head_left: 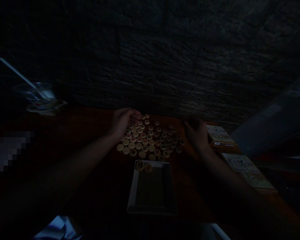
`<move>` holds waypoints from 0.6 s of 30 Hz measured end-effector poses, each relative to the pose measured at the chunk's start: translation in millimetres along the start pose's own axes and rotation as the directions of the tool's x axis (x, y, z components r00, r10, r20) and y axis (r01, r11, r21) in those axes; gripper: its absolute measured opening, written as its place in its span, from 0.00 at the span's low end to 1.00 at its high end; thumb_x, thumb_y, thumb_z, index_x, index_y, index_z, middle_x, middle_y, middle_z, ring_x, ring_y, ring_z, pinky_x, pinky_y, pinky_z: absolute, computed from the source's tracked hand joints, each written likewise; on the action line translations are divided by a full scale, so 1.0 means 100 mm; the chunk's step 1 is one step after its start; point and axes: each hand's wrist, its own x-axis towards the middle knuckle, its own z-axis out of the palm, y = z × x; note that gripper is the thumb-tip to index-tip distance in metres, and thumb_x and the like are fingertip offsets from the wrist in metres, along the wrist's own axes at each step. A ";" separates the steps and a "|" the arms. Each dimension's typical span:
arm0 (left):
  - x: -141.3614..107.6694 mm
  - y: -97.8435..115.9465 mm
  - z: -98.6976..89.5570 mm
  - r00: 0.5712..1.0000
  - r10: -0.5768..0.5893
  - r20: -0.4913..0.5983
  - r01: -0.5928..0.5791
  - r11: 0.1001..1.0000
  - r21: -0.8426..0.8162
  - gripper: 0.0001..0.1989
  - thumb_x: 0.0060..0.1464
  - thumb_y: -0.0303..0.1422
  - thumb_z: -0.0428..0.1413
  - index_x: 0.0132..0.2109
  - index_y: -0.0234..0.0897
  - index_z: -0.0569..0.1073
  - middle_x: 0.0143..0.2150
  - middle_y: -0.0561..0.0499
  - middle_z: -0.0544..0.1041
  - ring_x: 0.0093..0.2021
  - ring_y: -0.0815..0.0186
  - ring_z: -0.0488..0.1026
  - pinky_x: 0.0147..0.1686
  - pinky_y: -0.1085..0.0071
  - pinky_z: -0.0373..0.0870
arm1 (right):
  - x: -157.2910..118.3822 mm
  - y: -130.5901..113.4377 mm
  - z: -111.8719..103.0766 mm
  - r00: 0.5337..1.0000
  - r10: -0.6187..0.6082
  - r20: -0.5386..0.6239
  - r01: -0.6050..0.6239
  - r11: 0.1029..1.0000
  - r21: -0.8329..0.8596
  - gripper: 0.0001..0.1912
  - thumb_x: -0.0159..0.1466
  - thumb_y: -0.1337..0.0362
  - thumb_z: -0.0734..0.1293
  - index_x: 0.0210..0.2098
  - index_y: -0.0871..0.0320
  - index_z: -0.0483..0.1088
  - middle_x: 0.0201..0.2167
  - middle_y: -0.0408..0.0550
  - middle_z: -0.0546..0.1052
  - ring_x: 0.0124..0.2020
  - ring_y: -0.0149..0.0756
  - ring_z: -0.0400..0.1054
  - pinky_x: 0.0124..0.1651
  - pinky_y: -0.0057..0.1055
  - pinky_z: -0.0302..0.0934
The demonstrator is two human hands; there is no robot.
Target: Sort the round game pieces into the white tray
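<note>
Many round wooden Chinese chess pieces [145,141], marked with red or black characters or showing blank faces, lie spread on the dark wooden table. My left hand [123,121] rests at the far left edge of the spread, its fingers stretched and slightly bent beside the pieces. To the right of them, my right hand [196,133] is loosely cupped, fingers bent and apart; deep shadow hides part of it. Nearer to me is a shallow white-rimmed box tray [131,196]. Two pieces, one black-marked [140,165] and one red-marked [148,167], lie at its far left corner.
Two decorated boxes [220,134] [247,170] lie along the right side. A clear cup with a straw [36,91] stands at the far left by a crumpled wrapper [48,107]. A rough stone wall [152,60] borders the table's back. The light is very dim.
</note>
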 end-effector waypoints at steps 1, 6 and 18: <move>0.01 0.00 -0.01 1.000 0.010 -0.009 -0.010 1.000 0.017 0.10 0.51 0.35 0.56 0.32 0.34 0.78 0.28 0.46 0.80 0.24 0.67 0.74 0.25 0.72 0.68 | 0.01 0.04 0.00 1.000 0.012 0.020 -0.011 0.999 -0.050 0.13 0.61 0.60 0.66 0.36 0.61 0.78 0.35 0.55 0.83 0.34 0.43 0.77 0.36 0.33 0.66; 0.03 -0.01 -0.04 0.998 0.064 -0.016 -0.062 0.992 0.109 0.09 0.50 0.35 0.55 0.31 0.35 0.79 0.28 0.47 0.79 0.24 0.68 0.71 0.25 0.72 0.65 | 0.04 0.15 -0.01 0.993 0.100 0.061 -0.087 0.979 -0.185 0.13 0.62 0.62 0.66 0.39 0.61 0.80 0.40 0.57 0.84 0.39 0.46 0.79 0.37 0.33 0.67; 0.14 -0.12 -0.12 0.990 0.136 0.035 -0.141 0.946 0.291 0.06 0.48 0.32 0.59 0.33 0.37 0.80 0.27 0.51 0.79 0.25 0.67 0.71 0.28 0.73 0.65 | 0.01 0.20 0.04 0.958 0.124 0.257 -0.062 0.969 -0.238 0.12 0.64 0.69 0.67 0.43 0.60 0.82 0.43 0.56 0.85 0.42 0.46 0.81 0.41 0.32 0.69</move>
